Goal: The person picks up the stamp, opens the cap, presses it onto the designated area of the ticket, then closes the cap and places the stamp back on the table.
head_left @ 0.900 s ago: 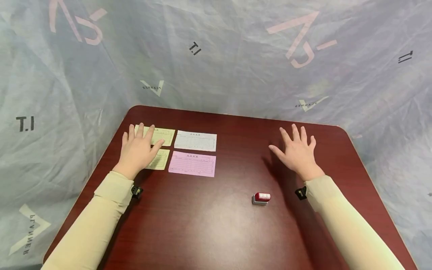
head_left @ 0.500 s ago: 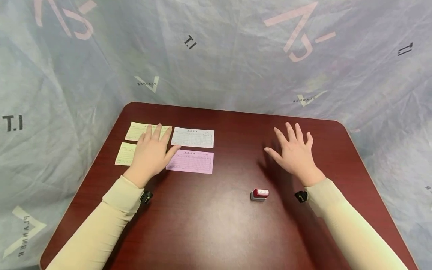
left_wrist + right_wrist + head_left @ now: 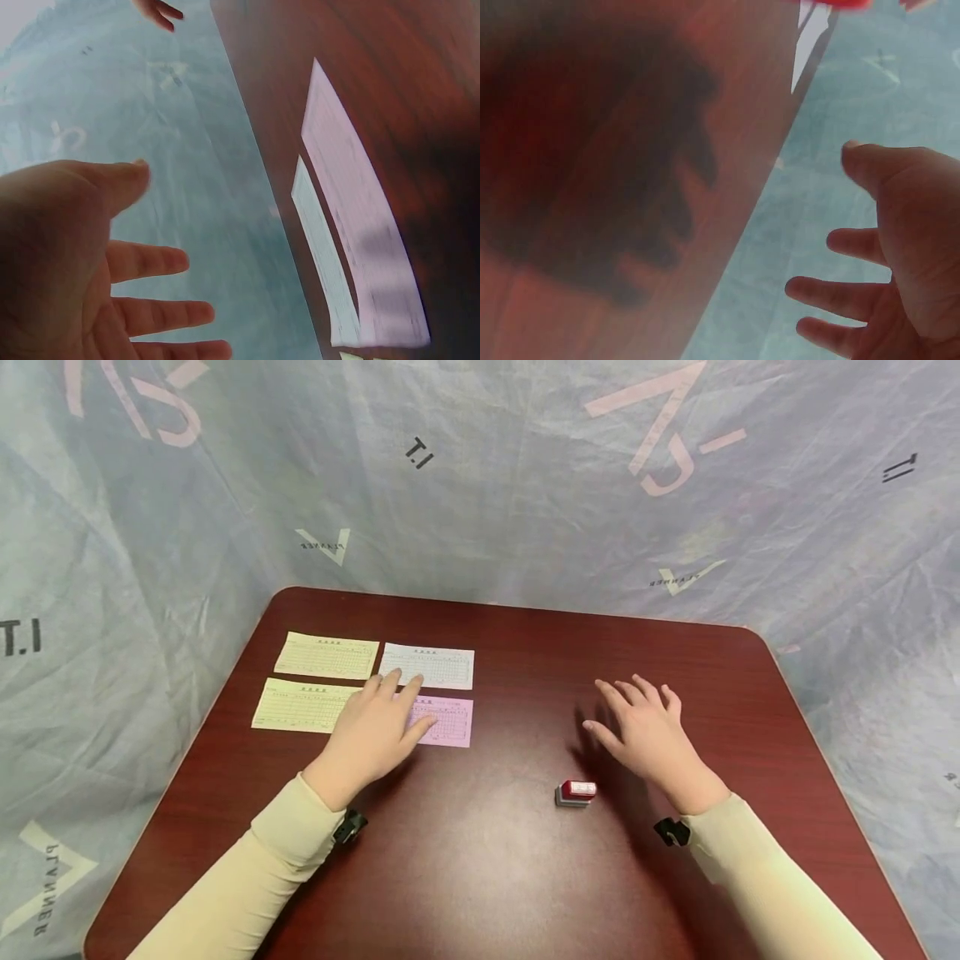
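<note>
My left hand (image 3: pixel 370 735) hovers with spread fingers above the pink printed slip (image 3: pixel 448 723), covering its left part. Its fingertips overlap the lower edge of the white slip (image 3: pixel 427 665). Two yellow slips lie to its left: an upper one (image 3: pixel 327 656) and a lower one (image 3: pixel 300 705), whose right end is hidden by the hand. In the left wrist view the palm is held above the table, apart from the pink slip (image 3: pixel 367 225). My right hand (image 3: pixel 648 739) hangs over the table, fingers spread and holding nothing. A red-topped stamp (image 3: pixel 577 792) stands below and left of it.
The dark red wooden table (image 3: pixel 480 893) has rounded far corners. A grey printed cloth (image 3: pixel 480 485) hangs behind it and along both sides. Black wrist cameras, one on the left wrist (image 3: pixel 349 827) and one on the right wrist (image 3: pixel 672 832), sit beside the sleeves.
My left hand has moved right, from over the yellow slips to over the pink one. My right hand has drawn back a little nearer the stamp. The slips and stamp stay put.
</note>
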